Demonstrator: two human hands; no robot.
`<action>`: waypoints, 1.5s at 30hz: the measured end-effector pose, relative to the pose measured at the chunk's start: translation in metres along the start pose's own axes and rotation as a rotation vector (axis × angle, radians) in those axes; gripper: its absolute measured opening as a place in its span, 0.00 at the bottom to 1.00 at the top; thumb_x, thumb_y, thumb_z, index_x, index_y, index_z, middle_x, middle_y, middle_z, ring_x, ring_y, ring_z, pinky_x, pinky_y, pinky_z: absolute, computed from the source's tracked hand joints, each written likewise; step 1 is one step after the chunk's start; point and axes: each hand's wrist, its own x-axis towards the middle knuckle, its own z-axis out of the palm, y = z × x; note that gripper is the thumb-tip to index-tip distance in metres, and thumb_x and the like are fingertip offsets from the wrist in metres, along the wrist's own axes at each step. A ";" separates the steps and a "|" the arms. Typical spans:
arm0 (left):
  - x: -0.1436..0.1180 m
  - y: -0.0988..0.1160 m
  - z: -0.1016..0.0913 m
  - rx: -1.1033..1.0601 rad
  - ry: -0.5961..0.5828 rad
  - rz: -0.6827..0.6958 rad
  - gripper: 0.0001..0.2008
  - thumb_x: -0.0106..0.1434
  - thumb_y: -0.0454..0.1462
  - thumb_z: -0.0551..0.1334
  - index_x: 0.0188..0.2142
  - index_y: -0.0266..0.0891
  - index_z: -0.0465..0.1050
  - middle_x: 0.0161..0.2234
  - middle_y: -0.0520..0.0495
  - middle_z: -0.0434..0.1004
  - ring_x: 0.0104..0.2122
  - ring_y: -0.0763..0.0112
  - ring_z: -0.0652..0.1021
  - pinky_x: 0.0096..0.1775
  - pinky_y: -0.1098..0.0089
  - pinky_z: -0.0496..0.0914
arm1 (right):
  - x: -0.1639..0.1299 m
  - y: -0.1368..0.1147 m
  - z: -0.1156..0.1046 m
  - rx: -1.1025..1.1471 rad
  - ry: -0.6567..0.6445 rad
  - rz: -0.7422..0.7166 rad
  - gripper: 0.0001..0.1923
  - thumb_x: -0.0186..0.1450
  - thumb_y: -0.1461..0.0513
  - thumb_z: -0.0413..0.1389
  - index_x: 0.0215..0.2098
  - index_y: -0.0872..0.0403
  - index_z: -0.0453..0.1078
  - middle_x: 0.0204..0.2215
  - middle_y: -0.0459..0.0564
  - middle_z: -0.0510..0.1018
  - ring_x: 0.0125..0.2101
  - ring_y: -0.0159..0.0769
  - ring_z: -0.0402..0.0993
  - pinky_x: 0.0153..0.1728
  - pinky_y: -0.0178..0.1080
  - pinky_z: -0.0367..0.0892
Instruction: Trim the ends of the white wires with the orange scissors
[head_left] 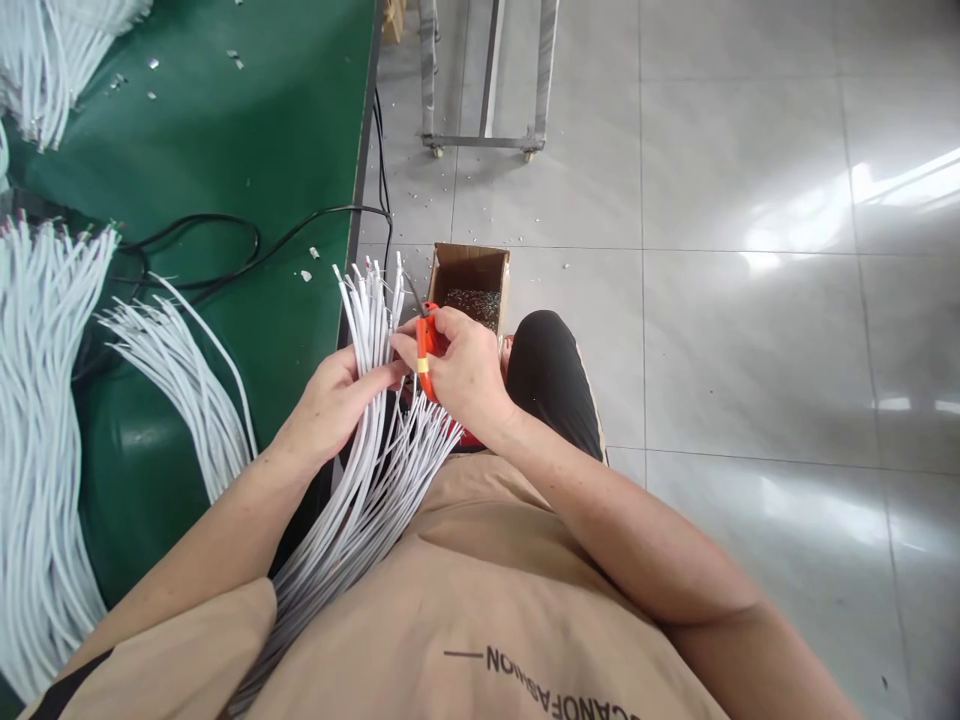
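Note:
My left hand (335, 393) is wrapped round a bundle of white cables (367, 320), whose cut ends point up and away from me. Between the fingers of my right hand (471, 365) is a pair of scissors with orange handles (425, 358); the dark blades point toward the cable tips. The right fingertips also touch cables at the bundle's right side. More thin white cables (420, 445) from this bunch lie across my lap, running down to the lower left. Some fingers of both hands are hidden behind the cables and the scissors.
On the green table (300, 120) at left lie a large white cable bundle (45, 400), a smaller one (187, 380) and a black cord (300, 222). Below on the tiled floor, an open cardboard box (471, 262) holds small scraps. A metal wheeled frame (487, 138) stands beyond.

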 end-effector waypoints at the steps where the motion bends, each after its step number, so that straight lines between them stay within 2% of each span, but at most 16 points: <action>1: 0.000 0.000 0.000 -0.006 -0.018 -0.004 0.12 0.51 0.42 0.68 0.33 0.36 0.77 0.26 0.50 0.75 0.27 0.70 0.74 0.30 0.72 0.68 | 0.001 0.001 0.001 -0.031 -0.001 0.003 0.10 0.60 0.56 0.56 0.29 0.56 0.71 0.29 0.48 0.75 0.29 0.31 0.67 0.32 0.36 0.63; 5: 0.003 0.003 -0.002 -0.118 -0.025 -0.065 0.14 0.53 0.43 0.68 0.35 0.35 0.76 0.28 0.49 0.76 0.27 0.70 0.76 0.31 0.70 0.70 | -0.001 0.005 0.001 -0.047 -0.013 0.031 0.10 0.60 0.57 0.53 0.28 0.55 0.70 0.26 0.46 0.72 0.26 0.30 0.65 0.29 0.35 0.61; 8: 0.004 0.007 -0.002 -0.166 -0.001 -0.070 0.16 0.51 0.40 0.70 0.37 0.37 0.73 0.25 0.53 0.75 0.23 0.73 0.75 0.30 0.70 0.70 | -0.004 0.008 -0.001 0.009 -0.026 0.049 0.10 0.61 0.57 0.52 0.27 0.55 0.69 0.24 0.45 0.71 0.25 0.29 0.63 0.27 0.34 0.59; 13: 0.004 0.009 -0.001 -0.210 0.033 -0.040 0.17 0.45 0.34 0.73 0.33 0.38 0.69 0.24 0.56 0.73 0.23 0.76 0.74 0.31 0.72 0.70 | -0.004 0.008 -0.004 0.208 -0.099 0.090 0.10 0.58 0.56 0.57 0.28 0.56 0.70 0.26 0.45 0.72 0.27 0.29 0.64 0.30 0.34 0.61; 18: 0.004 0.008 -0.001 -0.195 0.051 -0.032 0.17 0.45 0.32 0.73 0.32 0.37 0.68 0.25 0.56 0.74 0.26 0.75 0.76 0.36 0.71 0.70 | 0.004 0.003 -0.007 0.464 -0.127 0.254 0.12 0.57 0.55 0.59 0.30 0.56 0.72 0.22 0.42 0.69 0.24 0.26 0.62 0.29 0.33 0.61; 21: 0.003 0.008 0.000 -0.181 0.059 -0.029 0.17 0.46 0.32 0.72 0.33 0.38 0.67 0.26 0.56 0.74 0.28 0.74 0.77 0.37 0.70 0.70 | 0.006 0.002 -0.007 0.517 -0.232 0.218 0.09 0.57 0.57 0.58 0.29 0.57 0.72 0.23 0.43 0.71 0.25 0.26 0.65 0.31 0.33 0.62; 24: 0.003 0.008 0.000 -0.144 0.088 -0.024 0.18 0.45 0.33 0.72 0.34 0.39 0.67 0.27 0.56 0.75 0.28 0.73 0.77 0.37 0.70 0.70 | 0.006 0.005 -0.009 0.356 -0.194 0.179 0.11 0.59 0.56 0.56 0.32 0.56 0.72 0.26 0.45 0.73 0.26 0.27 0.66 0.30 0.33 0.61; 27: 0.003 0.007 0.000 -0.082 0.137 0.003 0.19 0.44 0.35 0.73 0.33 0.39 0.67 0.28 0.54 0.76 0.29 0.70 0.78 0.38 0.67 0.70 | 0.006 0.011 -0.015 -0.104 -0.137 0.106 0.12 0.59 0.55 0.55 0.27 0.55 0.70 0.24 0.45 0.71 0.24 0.28 0.63 0.27 0.34 0.58; 29: 0.004 0.005 0.000 -0.033 0.164 0.030 0.19 0.44 0.37 0.73 0.33 0.39 0.67 0.29 0.53 0.76 0.30 0.68 0.78 0.38 0.67 0.70 | 0.005 0.015 -0.018 -0.400 -0.163 0.012 0.13 0.59 0.55 0.54 0.21 0.55 0.65 0.22 0.46 0.69 0.23 0.29 0.61 0.25 0.34 0.54; 31: 0.004 0.004 0.000 0.027 0.191 0.055 0.19 0.45 0.38 0.72 0.34 0.40 0.68 0.29 0.52 0.77 0.30 0.67 0.78 0.38 0.66 0.70 | 0.004 0.016 -0.019 -0.572 -0.227 -0.049 0.15 0.59 0.55 0.54 0.19 0.54 0.62 0.21 0.46 0.68 0.22 0.29 0.60 0.24 0.35 0.52; 39: 0.002 0.003 -0.002 0.189 0.206 0.098 0.15 0.48 0.40 0.70 0.34 0.40 0.70 0.32 0.51 0.78 0.33 0.66 0.78 0.42 0.64 0.69 | 0.003 0.000 -0.025 -0.818 -0.369 -0.057 0.18 0.63 0.54 0.52 0.19 0.55 0.63 0.21 0.51 0.71 0.22 0.33 0.65 0.26 0.37 0.54; 45: 0.003 0.004 -0.001 0.173 0.184 0.075 0.18 0.47 0.40 0.71 0.35 0.41 0.68 0.29 0.53 0.77 0.31 0.67 0.78 0.39 0.66 0.70 | 0.002 -0.002 -0.027 -0.849 -0.381 -0.056 0.17 0.64 0.53 0.51 0.22 0.54 0.66 0.23 0.52 0.72 0.25 0.35 0.67 0.24 0.37 0.53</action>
